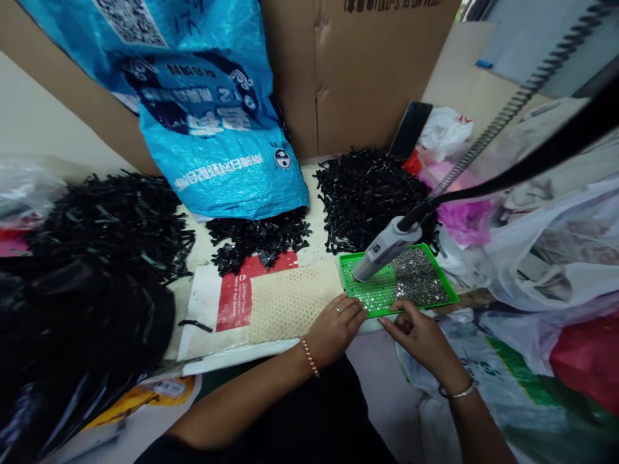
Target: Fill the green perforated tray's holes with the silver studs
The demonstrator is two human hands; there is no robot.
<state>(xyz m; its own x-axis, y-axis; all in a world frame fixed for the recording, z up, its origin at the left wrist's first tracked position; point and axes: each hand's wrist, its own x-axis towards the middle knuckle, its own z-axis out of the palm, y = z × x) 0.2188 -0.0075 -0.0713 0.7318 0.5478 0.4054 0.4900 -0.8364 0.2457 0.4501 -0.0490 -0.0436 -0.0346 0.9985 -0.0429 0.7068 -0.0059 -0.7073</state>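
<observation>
Two hands sit at the near edge of the tray. The left hand (333,328) has loosely curled fingers, tips against the rim of a green tray (439,270). The right hand (416,338) has slightly spread fingers, pinching nothing, just beside that rim. Silver rhinestones (416,277) cover part of the tray, a grey corded tool (384,250) touching it. Black plastic strips (372,200) heap behind.

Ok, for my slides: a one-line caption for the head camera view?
Left hand and right hand at a green tray of silver studs, beside black strips.
</observation>
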